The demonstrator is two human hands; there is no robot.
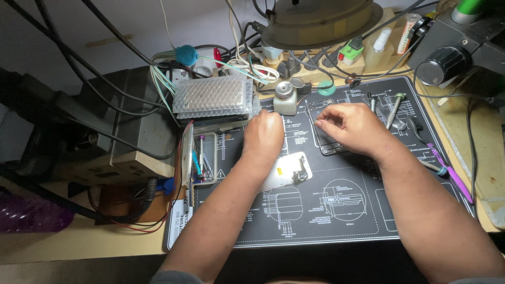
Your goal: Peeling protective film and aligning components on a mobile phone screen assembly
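The right hand is pinching the edge of a thin clear rectangular phone frame lying on the black printed mat on the counter — light, flexible, probably fragile, best gripped along its edges. The left hand is resting curled beside it — holding anything, I cannot tell.

Below my white phone housing the black repair mat lies open; above it, dispenser bottle and screwdrivers block me

Matt black rubbery mat, glossy clear phone frame — probably plastic — crinkly bubble wrap.
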